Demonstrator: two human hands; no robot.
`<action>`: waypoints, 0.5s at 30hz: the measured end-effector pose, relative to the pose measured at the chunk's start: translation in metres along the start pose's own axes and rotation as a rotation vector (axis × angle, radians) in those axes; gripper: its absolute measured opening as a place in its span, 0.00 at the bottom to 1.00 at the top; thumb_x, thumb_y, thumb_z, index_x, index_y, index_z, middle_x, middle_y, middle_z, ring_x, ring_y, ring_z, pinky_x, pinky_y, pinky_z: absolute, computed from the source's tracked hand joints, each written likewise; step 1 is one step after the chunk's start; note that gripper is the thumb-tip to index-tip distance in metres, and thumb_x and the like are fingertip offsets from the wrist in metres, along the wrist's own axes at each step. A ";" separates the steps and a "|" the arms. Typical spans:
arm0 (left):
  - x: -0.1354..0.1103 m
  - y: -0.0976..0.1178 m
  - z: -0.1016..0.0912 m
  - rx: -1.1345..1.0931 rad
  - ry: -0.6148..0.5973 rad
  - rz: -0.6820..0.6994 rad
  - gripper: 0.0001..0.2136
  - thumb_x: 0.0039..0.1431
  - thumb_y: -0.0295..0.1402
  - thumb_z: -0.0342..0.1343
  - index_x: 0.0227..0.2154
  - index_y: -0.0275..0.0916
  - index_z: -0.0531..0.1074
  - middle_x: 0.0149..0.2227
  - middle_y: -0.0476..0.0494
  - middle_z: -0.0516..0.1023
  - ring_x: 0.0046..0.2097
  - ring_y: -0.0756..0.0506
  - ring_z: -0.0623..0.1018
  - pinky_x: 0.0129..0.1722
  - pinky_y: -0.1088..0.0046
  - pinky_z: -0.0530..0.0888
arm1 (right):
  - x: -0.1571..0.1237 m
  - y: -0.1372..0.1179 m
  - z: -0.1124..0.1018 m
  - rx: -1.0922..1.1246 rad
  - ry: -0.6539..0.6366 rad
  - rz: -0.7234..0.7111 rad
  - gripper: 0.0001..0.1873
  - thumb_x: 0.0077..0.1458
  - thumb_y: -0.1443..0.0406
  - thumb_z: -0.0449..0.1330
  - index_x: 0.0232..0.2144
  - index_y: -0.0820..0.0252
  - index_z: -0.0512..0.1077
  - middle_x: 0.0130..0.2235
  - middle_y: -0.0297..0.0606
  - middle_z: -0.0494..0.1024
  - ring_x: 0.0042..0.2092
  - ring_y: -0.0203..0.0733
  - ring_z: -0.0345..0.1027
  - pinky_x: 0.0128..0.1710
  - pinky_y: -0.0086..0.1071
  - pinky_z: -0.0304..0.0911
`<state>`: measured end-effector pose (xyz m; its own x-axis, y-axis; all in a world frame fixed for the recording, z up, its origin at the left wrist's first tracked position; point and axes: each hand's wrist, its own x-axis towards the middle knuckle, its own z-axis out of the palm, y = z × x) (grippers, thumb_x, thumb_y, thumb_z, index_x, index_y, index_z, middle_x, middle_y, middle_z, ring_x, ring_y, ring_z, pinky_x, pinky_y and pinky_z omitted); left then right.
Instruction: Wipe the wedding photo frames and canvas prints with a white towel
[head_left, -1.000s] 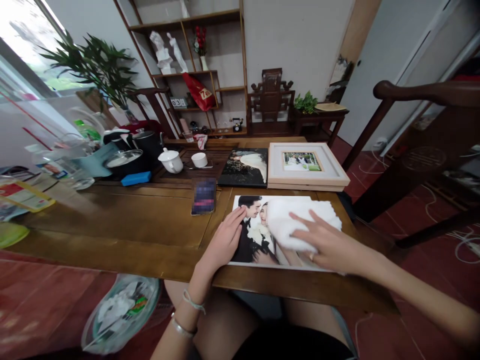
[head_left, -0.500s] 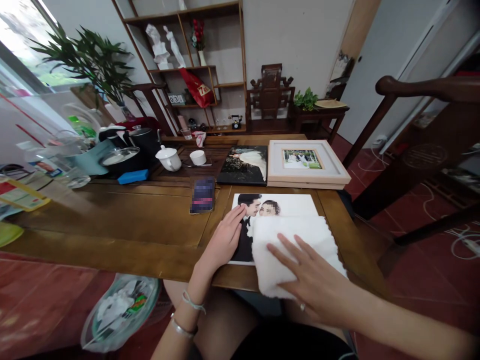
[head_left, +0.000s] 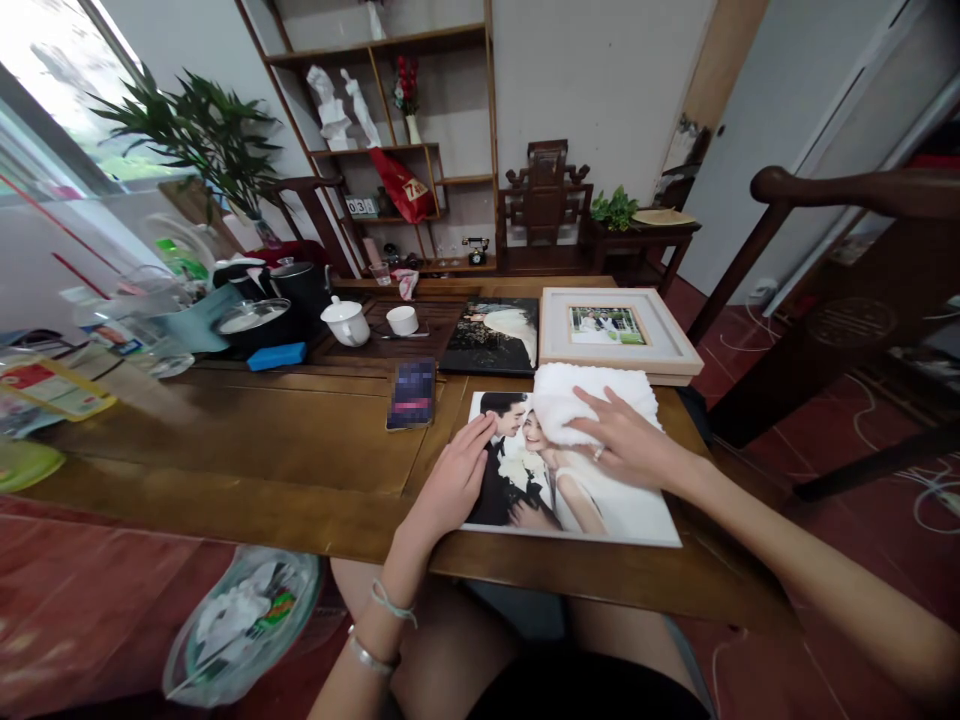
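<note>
I see R hand (head_left: 630, 438), fingers spread over cloth (head_left: 555, 400), now up from photo's (head_left: 570, 490) lower R to its top: wiping's mid-pass, prob. L hand (head_left: 450, 482), fingers straight, empty, rests on photo, flat on worktop (head_left: 322, 430).

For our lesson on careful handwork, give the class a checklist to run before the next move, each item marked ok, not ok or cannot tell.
1. Left hand on photo print: ok.
2. Right hand on white cloth: ok.
3. Cloth wholly within the print's edges: not ok, passes the far edge.
4. Cloth not touching the picture frame: cannot tell, they overlap in view.
5. Phone apart from the print: ok.
</note>
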<state>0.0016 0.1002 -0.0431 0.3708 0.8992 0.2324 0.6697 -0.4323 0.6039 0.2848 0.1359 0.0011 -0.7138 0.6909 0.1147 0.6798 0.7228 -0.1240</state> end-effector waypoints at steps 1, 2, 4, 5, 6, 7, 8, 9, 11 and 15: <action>0.000 0.000 0.000 -0.001 0.001 0.004 0.21 0.68 0.32 0.38 0.63 0.42 0.56 0.66 0.43 0.56 0.67 0.45 0.55 0.66 0.56 0.55 | -0.005 -0.010 0.001 0.003 -0.005 -0.007 0.26 0.49 0.74 0.53 0.51 0.59 0.69 0.62 0.49 0.62 0.67 0.56 0.39 0.61 0.62 0.39; 0.000 0.000 0.000 -0.001 0.004 0.011 0.21 0.68 0.32 0.38 0.62 0.42 0.56 0.66 0.43 0.56 0.67 0.45 0.55 0.66 0.56 0.55 | -0.012 -0.023 0.001 0.011 -0.017 -0.019 0.25 0.48 0.74 0.54 0.50 0.58 0.71 0.63 0.48 0.59 0.67 0.57 0.37 0.61 0.63 0.38; 0.000 0.000 0.000 0.002 0.007 0.017 0.21 0.68 0.31 0.38 0.62 0.41 0.57 0.66 0.43 0.56 0.67 0.45 0.55 0.66 0.56 0.55 | -0.026 -0.052 0.001 0.042 -0.064 -0.068 0.24 0.48 0.74 0.55 0.48 0.56 0.73 0.66 0.45 0.55 0.67 0.59 0.34 0.61 0.65 0.34; 0.000 0.000 0.000 0.004 0.007 0.014 0.21 0.67 0.31 0.37 0.62 0.41 0.57 0.66 0.43 0.57 0.67 0.44 0.56 0.66 0.55 0.55 | -0.033 -0.066 0.001 0.068 -0.096 -0.105 0.23 0.47 0.73 0.56 0.47 0.55 0.74 0.66 0.44 0.53 0.67 0.60 0.33 0.61 0.65 0.33; 0.001 0.001 0.000 0.006 0.005 0.008 0.22 0.67 0.31 0.37 0.62 0.41 0.56 0.66 0.43 0.57 0.67 0.44 0.56 0.66 0.55 0.55 | -0.039 -0.077 0.000 0.099 -0.127 -0.145 0.23 0.47 0.73 0.57 0.46 0.54 0.75 0.67 0.42 0.51 0.67 0.60 0.32 0.61 0.65 0.31; 0.001 0.001 0.000 0.007 0.002 0.003 0.22 0.67 0.31 0.37 0.62 0.41 0.56 0.66 0.43 0.57 0.67 0.44 0.56 0.66 0.54 0.55 | -0.044 -0.086 -0.001 0.130 -0.154 -0.183 0.23 0.46 0.72 0.58 0.46 0.52 0.75 0.67 0.40 0.50 0.67 0.60 0.31 0.61 0.65 0.30; 0.001 0.002 0.000 0.007 0.001 0.000 0.21 0.67 0.31 0.37 0.62 0.42 0.57 0.66 0.43 0.57 0.67 0.44 0.56 0.66 0.54 0.55 | -0.046 -0.092 -0.002 0.158 -0.174 -0.214 0.23 0.46 0.71 0.58 0.45 0.51 0.75 0.67 0.39 0.50 0.67 0.60 0.31 0.61 0.64 0.30; 0.001 0.002 -0.001 0.006 0.000 0.001 0.21 0.67 0.31 0.38 0.62 0.42 0.57 0.66 0.43 0.57 0.67 0.43 0.56 0.65 0.53 0.55 | -0.047 -0.093 -0.003 0.177 -0.185 -0.236 0.23 0.46 0.71 0.59 0.46 0.50 0.75 0.67 0.38 0.50 0.67 0.59 0.32 0.62 0.63 0.31; 0.001 0.002 -0.001 0.004 0.000 0.008 0.21 0.67 0.31 0.38 0.62 0.42 0.57 0.66 0.43 0.57 0.67 0.43 0.56 0.65 0.54 0.55 | -0.042 -0.086 -0.003 0.180 -0.172 -0.237 0.24 0.46 0.70 0.58 0.47 0.50 0.74 0.67 0.36 0.52 0.67 0.56 0.35 0.63 0.61 0.33; 0.001 -0.001 0.000 0.008 0.004 0.030 0.21 0.68 0.31 0.38 0.62 0.41 0.57 0.66 0.43 0.57 0.67 0.44 0.56 0.66 0.56 0.55 | -0.019 -0.042 -0.001 0.082 -0.050 -0.110 0.23 0.49 0.72 0.56 0.49 0.53 0.72 0.65 0.40 0.58 0.67 0.52 0.40 0.63 0.58 0.37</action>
<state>0.0014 0.1017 -0.0431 0.3883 0.8859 0.2538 0.6631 -0.4599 0.5906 0.2697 0.0928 0.0055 -0.7923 0.6045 0.0829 0.5823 0.7896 -0.1933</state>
